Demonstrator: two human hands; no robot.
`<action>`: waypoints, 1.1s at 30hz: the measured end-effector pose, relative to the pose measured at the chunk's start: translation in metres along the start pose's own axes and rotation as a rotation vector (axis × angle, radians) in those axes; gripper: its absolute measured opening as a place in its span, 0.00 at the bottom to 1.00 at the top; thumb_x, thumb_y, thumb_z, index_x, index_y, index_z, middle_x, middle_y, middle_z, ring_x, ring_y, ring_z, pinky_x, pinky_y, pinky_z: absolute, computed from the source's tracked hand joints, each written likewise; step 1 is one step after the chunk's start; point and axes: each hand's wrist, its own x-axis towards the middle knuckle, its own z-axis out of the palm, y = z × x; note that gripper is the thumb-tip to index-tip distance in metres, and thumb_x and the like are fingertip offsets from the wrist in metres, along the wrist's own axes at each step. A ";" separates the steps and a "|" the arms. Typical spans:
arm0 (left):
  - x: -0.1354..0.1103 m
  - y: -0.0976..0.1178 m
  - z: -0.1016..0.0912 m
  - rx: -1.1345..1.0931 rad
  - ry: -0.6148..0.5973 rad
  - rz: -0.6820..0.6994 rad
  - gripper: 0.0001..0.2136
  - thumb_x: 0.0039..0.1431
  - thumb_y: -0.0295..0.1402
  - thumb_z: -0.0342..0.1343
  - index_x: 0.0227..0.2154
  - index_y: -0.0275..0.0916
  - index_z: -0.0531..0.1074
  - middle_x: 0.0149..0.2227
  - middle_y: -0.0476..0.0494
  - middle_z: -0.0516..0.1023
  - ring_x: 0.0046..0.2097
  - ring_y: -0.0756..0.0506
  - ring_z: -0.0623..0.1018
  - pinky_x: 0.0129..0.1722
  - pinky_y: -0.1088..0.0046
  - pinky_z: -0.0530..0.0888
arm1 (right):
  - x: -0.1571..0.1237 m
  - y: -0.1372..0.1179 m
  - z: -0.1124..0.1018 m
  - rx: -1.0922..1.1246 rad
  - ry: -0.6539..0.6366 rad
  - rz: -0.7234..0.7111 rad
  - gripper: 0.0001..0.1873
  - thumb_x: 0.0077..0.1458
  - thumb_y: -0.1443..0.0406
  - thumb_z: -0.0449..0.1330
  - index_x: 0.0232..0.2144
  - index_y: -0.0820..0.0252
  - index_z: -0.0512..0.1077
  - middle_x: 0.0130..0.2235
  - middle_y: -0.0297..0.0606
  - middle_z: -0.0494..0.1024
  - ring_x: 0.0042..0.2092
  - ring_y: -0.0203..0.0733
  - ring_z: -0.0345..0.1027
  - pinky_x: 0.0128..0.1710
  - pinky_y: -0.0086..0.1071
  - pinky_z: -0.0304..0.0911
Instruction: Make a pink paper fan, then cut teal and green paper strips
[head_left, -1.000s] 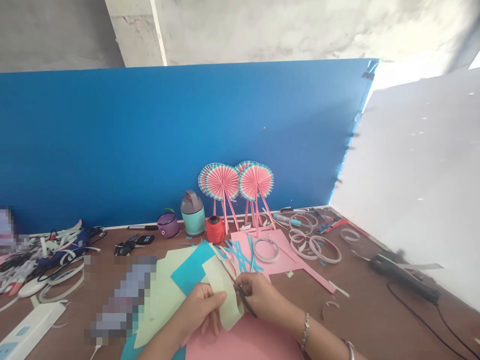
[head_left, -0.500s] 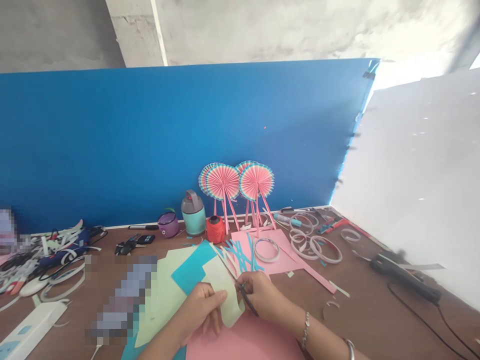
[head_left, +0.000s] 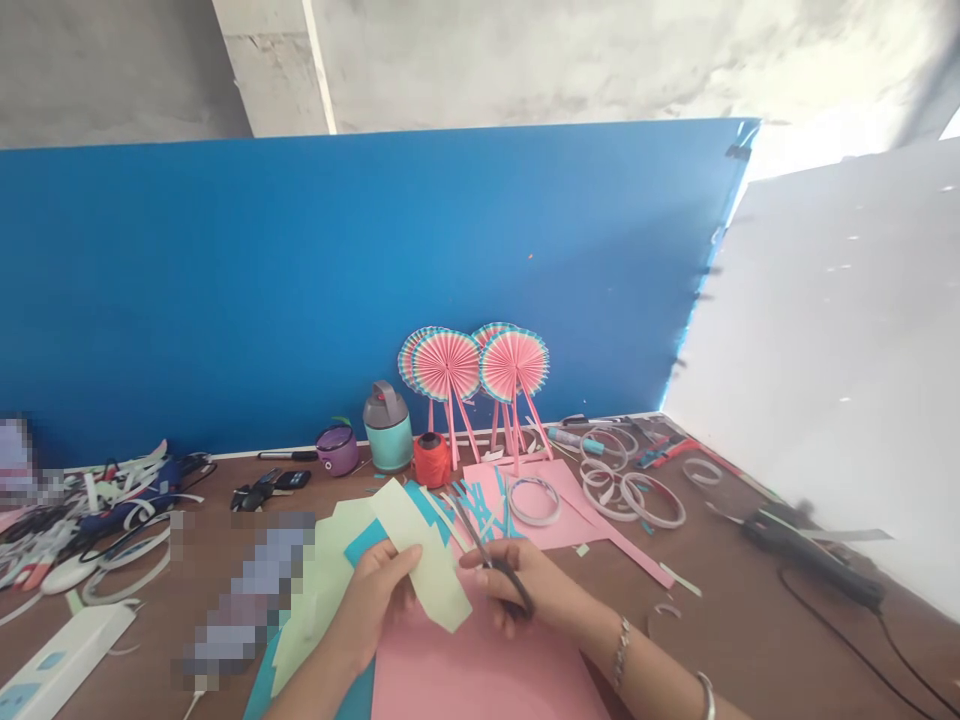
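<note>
A strip of pale green card (head_left: 420, 555) stands tilted above the near middle of the brown table (head_left: 720, 640), pinched between the thumb and curled fingers of the left hand (head_left: 371, 605). The right hand (head_left: 517, 590) grips dark scissors (head_left: 491, 565), their blades just beside the strip's right edge; how far open they are is too small to tell. Beneath both hands lies a pink card sheet (head_left: 480, 670). Teal strips (head_left: 472, 500) lie on another pink sheet (head_left: 555, 520), and pink paper fans (head_left: 480, 365) stand along the table's far edge.
</note>
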 end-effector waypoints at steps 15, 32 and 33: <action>-0.004 0.004 0.002 0.246 0.076 0.098 0.14 0.47 0.43 0.58 0.18 0.37 0.68 0.12 0.54 0.65 0.18 0.53 0.62 0.21 0.77 0.59 | 0.002 0.015 0.002 -0.204 0.083 -0.041 0.04 0.37 0.70 0.53 0.22 0.62 0.67 0.13 0.24 0.62 0.15 0.28 0.55 0.14 0.20 0.52; -0.005 0.016 -0.009 0.222 0.215 0.209 0.15 0.50 0.44 0.55 0.17 0.38 0.66 0.14 0.53 0.64 0.20 0.52 0.61 0.22 0.76 0.59 | -0.001 0.015 0.004 -0.224 -0.002 -0.027 0.09 0.41 0.67 0.60 0.30 0.65 0.70 0.19 0.29 0.67 0.19 0.29 0.57 0.16 0.21 0.51; -0.005 0.016 -0.008 0.229 0.220 0.205 0.15 0.50 0.44 0.55 0.17 0.38 0.66 0.14 0.53 0.63 0.20 0.52 0.61 0.21 0.76 0.58 | -0.001 0.015 0.004 -0.225 -0.004 -0.031 0.09 0.41 0.67 0.60 0.29 0.65 0.70 0.19 0.29 0.67 0.19 0.29 0.57 0.16 0.21 0.51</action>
